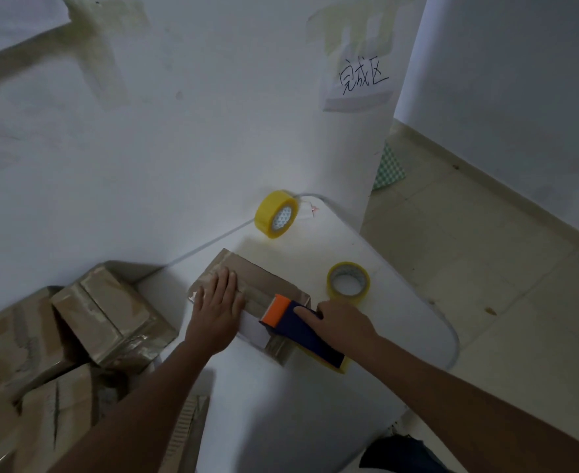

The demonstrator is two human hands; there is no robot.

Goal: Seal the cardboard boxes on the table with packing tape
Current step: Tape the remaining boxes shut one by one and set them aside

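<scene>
Both forearms reach in. Right hand (pixel 341 324) wraps its grip round the tape dispenser (pixel 296 324), forefinger along the top, at the box's (pixel 243 288) near end on the worktop (pixel 318 397). Left hand (pixel 217 305) presses flat, fingers spread — box's long axis runs away from the dispenser, so the pull likely goes up-left.

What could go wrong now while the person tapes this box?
The cardboard box may slide, since the left hand only presses flat on it. The right hand holds the tape dispenser at the box's near edge, so the tape might run crooked. The flat tape roll lies close and could be knocked.
</scene>
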